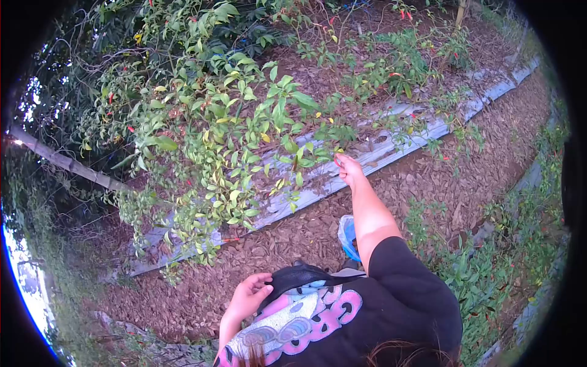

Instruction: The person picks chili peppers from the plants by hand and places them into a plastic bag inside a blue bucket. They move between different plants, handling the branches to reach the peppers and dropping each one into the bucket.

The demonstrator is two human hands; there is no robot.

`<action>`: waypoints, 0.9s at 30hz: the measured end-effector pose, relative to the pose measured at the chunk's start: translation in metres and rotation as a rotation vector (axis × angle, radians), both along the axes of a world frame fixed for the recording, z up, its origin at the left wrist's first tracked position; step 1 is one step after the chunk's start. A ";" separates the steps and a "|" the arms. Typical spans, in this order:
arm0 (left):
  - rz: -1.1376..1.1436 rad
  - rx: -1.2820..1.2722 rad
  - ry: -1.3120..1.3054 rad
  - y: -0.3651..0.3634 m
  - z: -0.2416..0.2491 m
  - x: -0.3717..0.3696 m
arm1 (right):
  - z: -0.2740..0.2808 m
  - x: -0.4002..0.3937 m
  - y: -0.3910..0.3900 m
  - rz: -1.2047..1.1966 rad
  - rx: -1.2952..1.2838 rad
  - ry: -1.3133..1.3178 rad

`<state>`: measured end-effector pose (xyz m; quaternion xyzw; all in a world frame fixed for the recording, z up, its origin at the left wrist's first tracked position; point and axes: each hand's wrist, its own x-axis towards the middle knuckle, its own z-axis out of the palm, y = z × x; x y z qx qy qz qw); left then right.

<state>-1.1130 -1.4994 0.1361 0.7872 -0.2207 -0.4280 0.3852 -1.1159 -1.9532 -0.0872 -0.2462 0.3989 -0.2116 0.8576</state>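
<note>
My right hand [349,169] reaches out to the edge of a leafy chili plant [232,134], its fingers pinched together on a small red chili [338,160]. Close to my body, my left hand [252,293] has its fingers curled at the edge of a black bag [299,277] that lies against my printed black shirt. Below my right forearm, a light blue container with a clear plastic liner [348,237] is partly hidden by the arm.
A strip of grey plastic sheeting [428,131] runs diagonally along the plant row. Dry leaves [293,235] cover the path. More chili plants [391,67] stand farther back; a wooden pole [67,162] slants at the left. Green weeds [483,275] grow at the right.
</note>
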 end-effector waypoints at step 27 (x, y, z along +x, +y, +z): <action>0.100 -0.457 0.664 -0.322 -0.118 0.010 | 0.117 -0.115 0.069 0.178 -0.246 -0.041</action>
